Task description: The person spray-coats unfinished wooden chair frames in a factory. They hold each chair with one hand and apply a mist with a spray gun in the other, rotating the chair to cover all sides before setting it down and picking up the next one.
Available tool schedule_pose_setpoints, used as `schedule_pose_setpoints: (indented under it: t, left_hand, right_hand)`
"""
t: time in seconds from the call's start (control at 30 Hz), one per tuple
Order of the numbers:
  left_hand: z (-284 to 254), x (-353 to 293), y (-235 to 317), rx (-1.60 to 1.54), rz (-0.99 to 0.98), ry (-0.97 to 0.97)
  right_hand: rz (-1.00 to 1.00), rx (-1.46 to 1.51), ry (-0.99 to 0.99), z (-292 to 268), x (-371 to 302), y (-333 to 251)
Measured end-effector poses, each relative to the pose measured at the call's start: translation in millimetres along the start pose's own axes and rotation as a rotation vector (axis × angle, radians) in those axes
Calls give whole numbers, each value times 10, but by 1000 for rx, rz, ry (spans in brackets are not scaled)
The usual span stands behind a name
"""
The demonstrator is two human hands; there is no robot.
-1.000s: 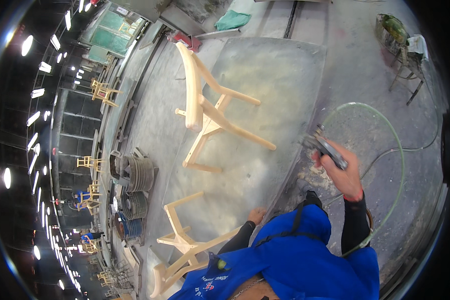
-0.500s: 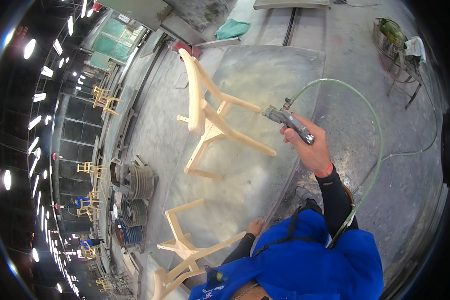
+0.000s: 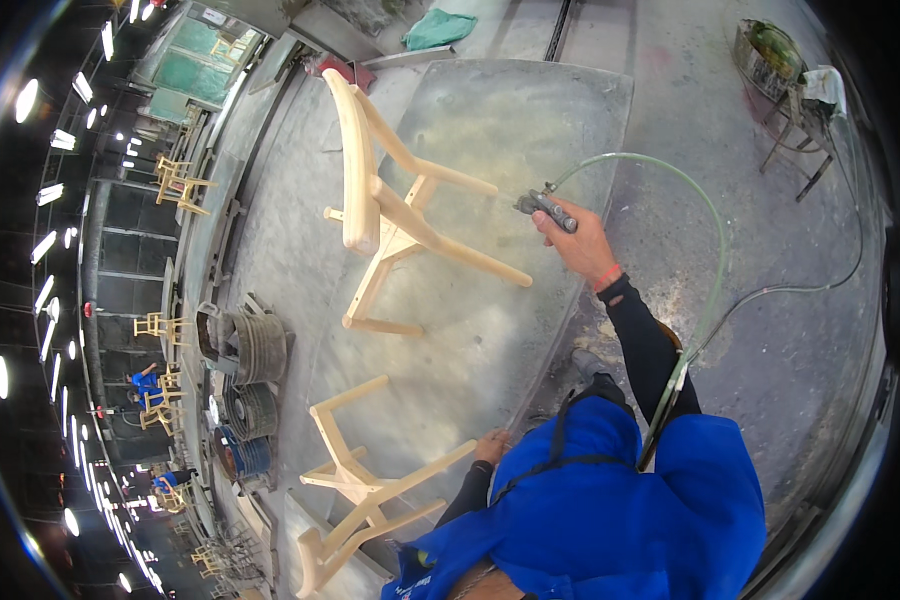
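My right hand [image 3: 582, 248] is wrapped round a small metal spray gun [image 3: 548, 212]. A pale green hose [image 3: 705, 200] runs from it in a loop back past my right arm. The gun's nozzle end faces a bare wooden chair frame [image 3: 402, 240], a short way off its nearest leg tips. This frame, with a curved top rail, lies tipped on a wide grey panel [image 3: 470, 350]. A second wooden frame [image 3: 365, 485] lies at lower left. Beside one of its leg ends, at the panel's edge, my left hand [image 3: 492, 445] is closed; what it holds, if anything, is hidden.
Stacked metal drums [image 3: 260, 345] stand left of the panel. At upper right, a metal stand [image 3: 800, 150] carries a tub and a white cloth. A dark hose [image 3: 800, 288] crosses the floor. A green cloth [image 3: 440, 28] lies at the top. More chairs and people are far left.
The whole view has shifted, so most things sit further left and higher. My right hand has drawn the spray gun slightly away from the chair frame's leg tips. My left hand stays by the other frame.
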State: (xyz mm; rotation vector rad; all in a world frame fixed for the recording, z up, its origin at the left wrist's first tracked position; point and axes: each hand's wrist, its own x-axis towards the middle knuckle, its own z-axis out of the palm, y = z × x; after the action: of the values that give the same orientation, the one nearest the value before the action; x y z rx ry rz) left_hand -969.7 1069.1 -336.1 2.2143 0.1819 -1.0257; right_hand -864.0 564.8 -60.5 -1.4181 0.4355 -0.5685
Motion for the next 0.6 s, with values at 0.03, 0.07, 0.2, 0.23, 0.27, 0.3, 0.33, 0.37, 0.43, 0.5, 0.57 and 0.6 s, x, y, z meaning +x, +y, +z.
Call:
schedule_pose_setpoints:
  t: [0.03, 0.07, 0.2, 0.23, 0.27, 0.3, 0.33, 0.37, 0.43, 0.5, 0.57, 0.6]
  left_hand:
    - [-3, 14, -20, -18, 11, 12]
    - [-6, 26, -40, -49, -26, 27]
    - [-44, 41, -122, 98, 137, 55]
    - [-56, 24, -133, 152, 132, 56]
    - [-64, 3, -139, 212, 86, 54]
    - [-67, -20, -137, 213, 122, 47]
    - [-67, -49, -138, 218, 121, 40]
    - [-58, -75, -138, 217, 79, 32]
    - [-33, -112, -157, 167, 59, 1]
    - [-1, -99, -198, 191, 64, -15]
    - [35, -31, -254, 296, 112, -20]
    - [63, 22, -276, 238, 133, -18]
  right_hand:
    - [49, -67, 10, -3, 64, 149]
    - [64, -116, 13, -38, 126, 288]
    - [151, -463, 10, -247, 126, 662]
    - [118, -441, -14, -306, 79, 683]
    - [133, -450, -33, -376, -26, 674]
    - [148, -459, -51, -437, -144, 629]
    - [141, -417, -58, -487, -270, 560]
    - [134, -375, -67, -531, -411, 469]
    - [122, -311, -77, -616, -709, 230]
    - [83, -266, -85, -688, -921, -95]
    - [60, -273, -92, -730, -1086, -473]
    - [72, -299, -75, -773, -1154, -679]
